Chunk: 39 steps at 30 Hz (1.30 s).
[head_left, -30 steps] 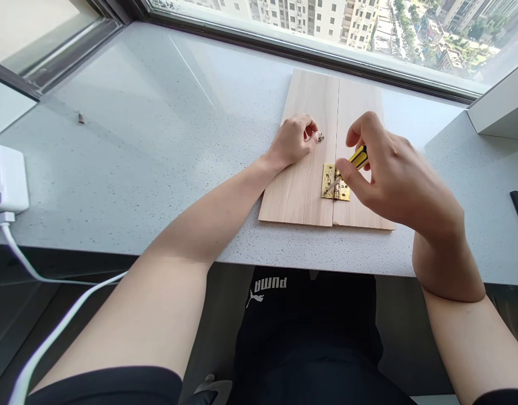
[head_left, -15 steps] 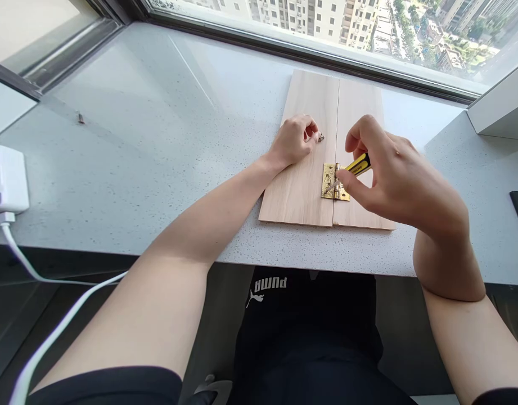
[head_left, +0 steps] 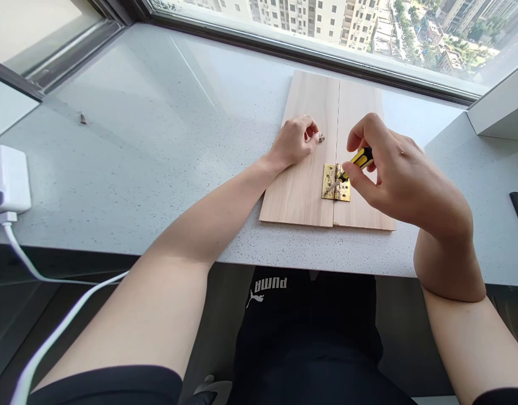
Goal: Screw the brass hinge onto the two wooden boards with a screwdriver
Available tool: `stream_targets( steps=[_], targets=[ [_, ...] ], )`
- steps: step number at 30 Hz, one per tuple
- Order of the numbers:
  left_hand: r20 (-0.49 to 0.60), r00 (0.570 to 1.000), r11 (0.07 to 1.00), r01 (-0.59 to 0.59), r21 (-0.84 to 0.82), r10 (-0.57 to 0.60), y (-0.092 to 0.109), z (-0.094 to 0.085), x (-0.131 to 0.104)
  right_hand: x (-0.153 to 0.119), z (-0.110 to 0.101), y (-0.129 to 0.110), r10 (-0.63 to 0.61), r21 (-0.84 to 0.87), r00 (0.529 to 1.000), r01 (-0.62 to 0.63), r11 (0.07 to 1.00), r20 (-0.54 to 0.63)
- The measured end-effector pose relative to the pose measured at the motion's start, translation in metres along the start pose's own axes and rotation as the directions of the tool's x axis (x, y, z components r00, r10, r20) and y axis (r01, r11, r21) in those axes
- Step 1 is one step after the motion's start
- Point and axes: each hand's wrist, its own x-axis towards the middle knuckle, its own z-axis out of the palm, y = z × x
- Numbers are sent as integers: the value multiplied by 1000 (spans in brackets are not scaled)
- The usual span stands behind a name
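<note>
Under the right hand (head_left: 393, 174) a brass hinge (head_left: 335, 183) lay across the seam of two boards (head_left: 309, 185), and the fingers were clamped on a yellow-and-black screwdriver (head_left: 356, 162), its tip angled down onto the hinge's left leaf. Just left of that, the left hand (head_left: 293, 140) rested curled on the left board, fingertips pinched together beside small screws (head_left: 321, 137). Judging by the tool's seat, a hinge screw was being driven; the next move likely called for steady downward pressure and a twist, tip kept in the slot.
</note>
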Motion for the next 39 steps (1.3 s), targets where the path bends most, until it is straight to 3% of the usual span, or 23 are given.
stream_targets(
  steps=[7, 17, 26, 32, 36, 39],
  targets=[
    [11, 1000, 1000, 10, 2, -10, 0, 1, 0, 6, 5, 0, 173, -106, 982, -180, 978, -72],
    [11, 1000, 1000, -3, 2, 3, 3, -2, -1, -1, 2, -3, -11, -3, 1000, 11, 1000, -6],
    [5, 1000, 1000, -4, 0, 4, 2, 0, 0, 5, 3, 2, 149, -99, 988, -153, 983, -49],
    [2, 1000, 1000, -7, -1, 7, 0, 0, 0, 0, -4, -2, 61, -20, 998, -61, 998, 28],
    [7, 1000, 1000, -2, 1, 2, 4, -1, -1, -2, -3, -2, -31, 17, 1000, 31, 999, 4],
    [17, 1000, 1000, 26, 16, -27, 10, -3, -2, 0, 3, -2, -22, -5, 998, 22, 1000, -51]
  ],
)
